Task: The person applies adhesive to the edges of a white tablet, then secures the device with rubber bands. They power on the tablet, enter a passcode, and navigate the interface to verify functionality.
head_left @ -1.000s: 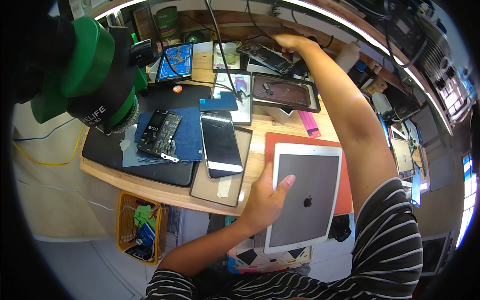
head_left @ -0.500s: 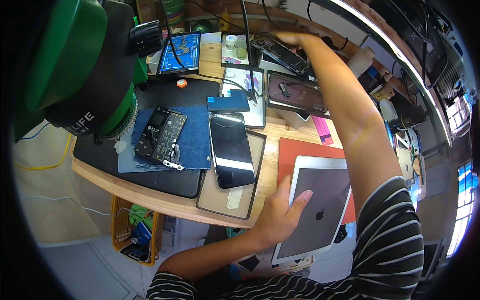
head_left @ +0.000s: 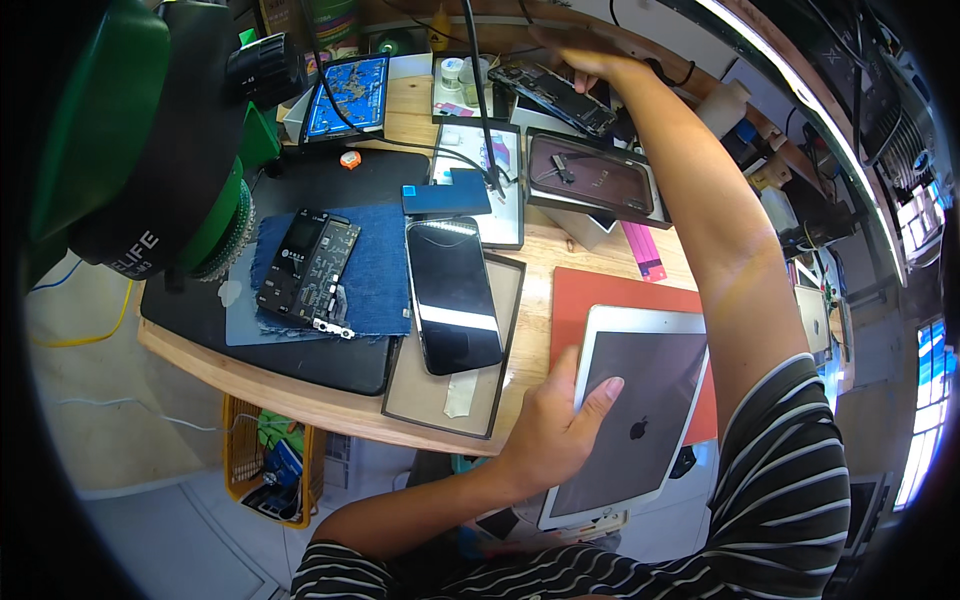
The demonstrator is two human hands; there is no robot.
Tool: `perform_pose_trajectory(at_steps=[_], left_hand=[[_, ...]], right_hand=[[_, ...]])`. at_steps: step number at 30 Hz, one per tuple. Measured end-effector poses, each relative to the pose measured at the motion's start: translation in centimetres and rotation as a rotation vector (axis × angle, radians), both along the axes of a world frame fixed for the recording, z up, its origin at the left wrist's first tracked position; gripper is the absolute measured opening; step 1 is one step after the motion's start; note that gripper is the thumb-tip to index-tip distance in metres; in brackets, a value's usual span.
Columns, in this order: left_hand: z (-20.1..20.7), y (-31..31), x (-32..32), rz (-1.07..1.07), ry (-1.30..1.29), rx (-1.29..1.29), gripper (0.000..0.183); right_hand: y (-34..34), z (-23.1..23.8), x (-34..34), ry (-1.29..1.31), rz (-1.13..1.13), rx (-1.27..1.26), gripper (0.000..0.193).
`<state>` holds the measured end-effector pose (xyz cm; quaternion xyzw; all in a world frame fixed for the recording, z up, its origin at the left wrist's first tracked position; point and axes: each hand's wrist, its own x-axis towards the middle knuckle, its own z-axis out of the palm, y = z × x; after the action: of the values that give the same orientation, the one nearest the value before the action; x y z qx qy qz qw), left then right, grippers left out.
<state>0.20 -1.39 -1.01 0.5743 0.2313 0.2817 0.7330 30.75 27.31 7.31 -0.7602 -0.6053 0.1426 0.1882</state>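
My left hand [head_left: 560, 420] grips the left edge of a white tablet [head_left: 637, 400], thumb on its screen, which is lit grey with a logo. The tablet lies partly over an orange-red mat [head_left: 580, 295] at the desk's front. My right hand [head_left: 585, 62] reaches to the back of the desk, above an opened phone [head_left: 555, 95] with bare inner parts. Its fingers are partly smeared, and I cannot make out whether they hold anything. A dark phone [head_left: 455, 295] lies on a shallow box lid [head_left: 470, 415], left of the tablet.
A black board tester [head_left: 308, 265] rests on blue denim [head_left: 385, 270] over a black mat [head_left: 375, 180]. A green-and-black microscope [head_left: 150, 150] fills the left side. Behind stand a phone case in a tray [head_left: 600, 180], a blue plate [head_left: 350, 95] and hanging cables [head_left: 480, 90].
My view has shifted slightly, moving the desk items a little to the left. At the back, my right hand's fingers have moved over the opened phone. My left hand keeps hold of the tablet.
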Motion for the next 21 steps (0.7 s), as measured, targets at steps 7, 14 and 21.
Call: perform_pose_trajectory(at_steps=[7, 14, 21], left_hand=[[0.1, 0.0, 0.2, 0.001, -0.003, 0.009, 0.040], [0.1, 0.0, 0.2, -0.004, -0.004, 0.004, 0.038], [0.0, 0.0, 0.1, -0.009, -0.008, -0.001, 0.038]], right_hand=[[-1.0, 0.6, 0.6, -0.091, 0.106, 0.035, 0.026], [-0.6, 0.0, -0.3, -0.338, 0.017, 0.095, 0.038], [-0.6, -0.1, 0.8, -0.197, 0.048, 0.296, 0.028]])
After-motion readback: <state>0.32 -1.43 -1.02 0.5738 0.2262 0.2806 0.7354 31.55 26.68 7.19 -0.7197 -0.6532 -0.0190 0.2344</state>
